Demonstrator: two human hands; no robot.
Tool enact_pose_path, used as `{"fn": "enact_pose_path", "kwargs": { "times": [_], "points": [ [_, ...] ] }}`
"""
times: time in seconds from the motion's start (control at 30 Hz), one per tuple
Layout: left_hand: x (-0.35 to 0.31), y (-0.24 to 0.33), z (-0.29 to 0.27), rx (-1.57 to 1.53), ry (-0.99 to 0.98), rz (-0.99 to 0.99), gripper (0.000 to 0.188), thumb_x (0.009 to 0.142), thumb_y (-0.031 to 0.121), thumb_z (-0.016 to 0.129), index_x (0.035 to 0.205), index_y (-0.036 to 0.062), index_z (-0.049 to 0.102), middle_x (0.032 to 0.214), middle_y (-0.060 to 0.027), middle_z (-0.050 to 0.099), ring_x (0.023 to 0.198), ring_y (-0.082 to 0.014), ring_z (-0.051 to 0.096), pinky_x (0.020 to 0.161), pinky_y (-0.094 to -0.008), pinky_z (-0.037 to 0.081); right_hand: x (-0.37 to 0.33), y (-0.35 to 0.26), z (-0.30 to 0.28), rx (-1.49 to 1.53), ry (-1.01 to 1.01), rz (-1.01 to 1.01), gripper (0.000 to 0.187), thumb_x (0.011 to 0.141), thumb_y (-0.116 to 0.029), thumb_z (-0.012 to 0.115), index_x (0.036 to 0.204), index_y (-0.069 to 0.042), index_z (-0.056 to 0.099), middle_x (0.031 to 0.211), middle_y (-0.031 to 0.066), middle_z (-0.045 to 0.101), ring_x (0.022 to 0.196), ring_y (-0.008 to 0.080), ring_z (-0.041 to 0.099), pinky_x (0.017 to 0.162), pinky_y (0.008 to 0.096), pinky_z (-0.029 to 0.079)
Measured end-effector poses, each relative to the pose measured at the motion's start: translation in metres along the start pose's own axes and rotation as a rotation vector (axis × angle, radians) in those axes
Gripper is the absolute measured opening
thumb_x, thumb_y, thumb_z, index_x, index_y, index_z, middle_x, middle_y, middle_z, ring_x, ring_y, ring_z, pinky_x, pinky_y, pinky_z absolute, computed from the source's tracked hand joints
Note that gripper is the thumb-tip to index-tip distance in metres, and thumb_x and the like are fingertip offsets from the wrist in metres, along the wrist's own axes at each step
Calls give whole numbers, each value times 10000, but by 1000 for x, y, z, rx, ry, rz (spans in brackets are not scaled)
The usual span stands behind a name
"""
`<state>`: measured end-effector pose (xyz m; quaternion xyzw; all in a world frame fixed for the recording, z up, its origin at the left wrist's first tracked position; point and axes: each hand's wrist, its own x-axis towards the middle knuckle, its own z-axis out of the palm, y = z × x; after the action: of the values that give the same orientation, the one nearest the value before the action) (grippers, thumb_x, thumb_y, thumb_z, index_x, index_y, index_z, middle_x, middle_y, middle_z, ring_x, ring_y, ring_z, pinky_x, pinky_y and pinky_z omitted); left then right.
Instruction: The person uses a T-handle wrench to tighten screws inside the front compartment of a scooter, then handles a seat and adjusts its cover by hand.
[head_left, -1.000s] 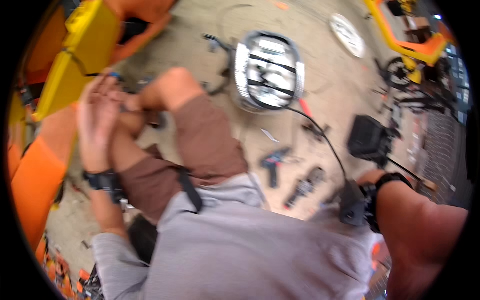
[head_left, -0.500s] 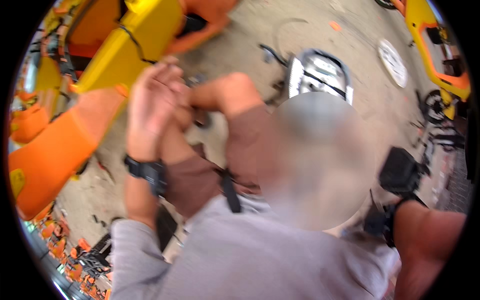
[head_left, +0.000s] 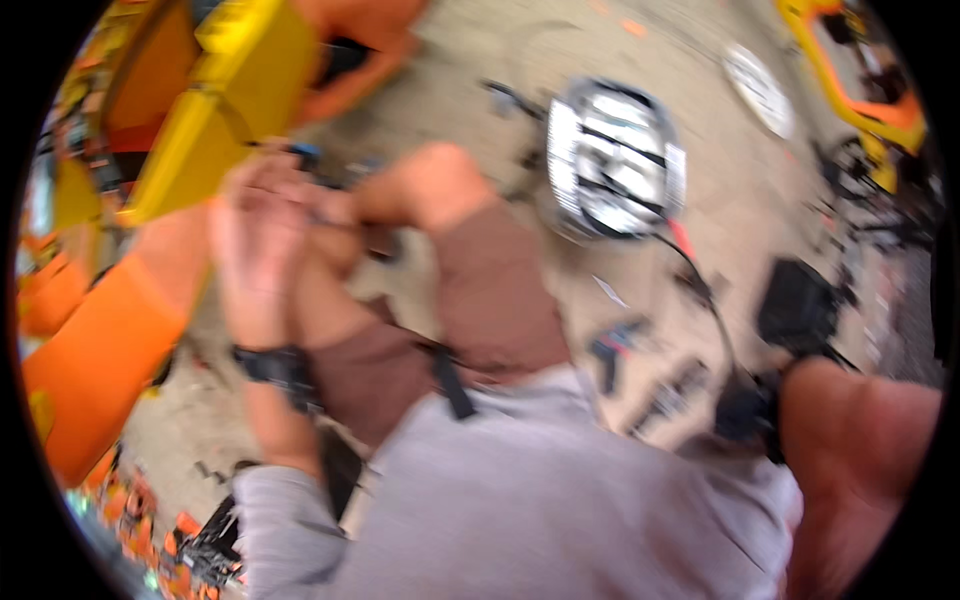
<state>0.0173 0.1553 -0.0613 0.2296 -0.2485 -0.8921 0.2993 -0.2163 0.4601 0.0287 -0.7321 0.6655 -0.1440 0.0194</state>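
My left hand point(head_left: 265, 215) is raised beside my bent knee, palm side showing, next to a yellow panel point(head_left: 220, 105). Its fingers look loosely bent and apart, though motion smears them; nothing held can be made out. A small blue spot point(head_left: 305, 155) shows by the fingertips, its kind unclear. At the lower right my right forearm point(head_left: 850, 440) comes in, with a dark, blurred shape point(head_left: 742, 405) at the wrist that hides the hand. A dark cable point(head_left: 712, 305) runs from near that shape to a rounded grey shell point(head_left: 615, 155) with a silvery inside and dark bars.
Large orange bodywork point(head_left: 125, 325) stands close on the left. Blurred tools, one bluish with red point(head_left: 613, 352) and one dark point(head_left: 672, 395), lie on the floor. A white oval disc point(head_left: 758, 92) and another yellow-orange frame point(head_left: 860, 75) are farther right.
The view has shifted, so most things sit farther left. The blurred round patch over the shell's lower end is gone; floor, cable and tools show there. My left hand stays by the knee.
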Motion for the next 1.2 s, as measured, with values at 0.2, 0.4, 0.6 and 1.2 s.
{"fn": "enact_pose_path", "kwargs": {
  "times": [0.2, 0.4, 0.6, 1.2],
  "points": [
    [52, 10, -36, 68, -104, -18, 249, 988, 130, 581, 1184, -23, 586, 909, -70, 613, 766, -177, 540, 731, -309, 450, 25, 6, 19, 3, -58, -26, 548, 990, -74, 584, 1499, 35, 413, 1366, 200, 608, 1282, 259, 559, 1082, 376, 427],
    [41, 18, 19, 50, 101, -40, 282, 1004, 145, 538, 1204, -38, 614, 847, -47, 576, 719, -167, 490, 738, -332, 411, 31, 9, 8, -41, 103, 12, 566, 989, -70, 584, 1513, 33, 397, 1371, 201, 604, 1290, 255, 551, 1086, 374, 421],
    [29, 19, 0, 35, 141, 36, 269, 1023, 165, 513, 1193, -18, 612, 778, -2, 443, 711, -151, 443, 707, -303, 393, 4, 104, 107, 124, 722, 653, 584, 987, -65, 584, 1527, 32, 382, 1376, 201, 600, 1299, 251, 544, 1090, 373, 415],
    [34, 10, -7, 16, 131, 85, 233, 983, 184, 567, 1074, -8, 662, 807, -89, 654, 676, -195, 548, 660, -328, 444, -72, 258, 220, 228, -152, 1103, 498, 778, -457, 828, 800, 35, 755, 615, 143, 651, 564, 193, 614, 581, 371, 490]
  ]
}}
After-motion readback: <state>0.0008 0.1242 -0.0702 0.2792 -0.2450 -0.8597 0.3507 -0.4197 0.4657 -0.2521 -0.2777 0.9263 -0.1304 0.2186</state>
